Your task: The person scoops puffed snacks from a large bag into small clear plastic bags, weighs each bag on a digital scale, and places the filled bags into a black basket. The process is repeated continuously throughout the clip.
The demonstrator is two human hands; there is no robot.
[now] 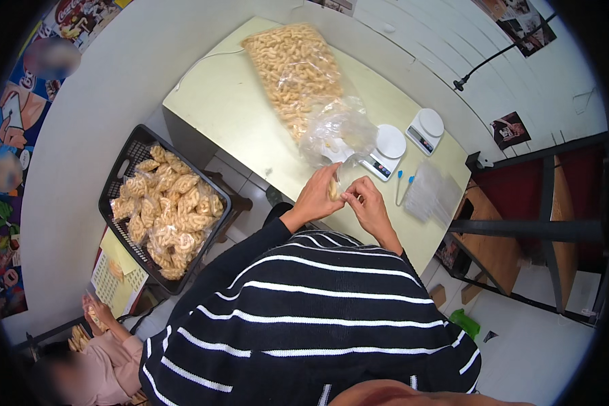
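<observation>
Both hands meet at the table's near edge around a small clear plastic bag point(334, 190) with pale yellow snacks in it. My left hand point(312, 196) is closed around the bag's left side. The fingers of my right hand point(368, 206) pinch at its right edge. Just beyond them lies a large clear bag of curly puffed snacks point(296, 71), its crumpled, loose end toward my hands. A white digital scale point(390, 143) stands right of that end, partly covered by the plastic. To the right are a thin blue-tipped item point(404, 184) and a pile of clear empty bags point(428, 193).
A second white scale point(427, 126) stands by the wall on the pale table point(213, 95). Left of me, a black plastic crate point(110, 181) holds several filled snack bags point(166, 203). At lower left another person's hands point(98, 317) hold a small pack. Dark shelving point(541, 230) stands right.
</observation>
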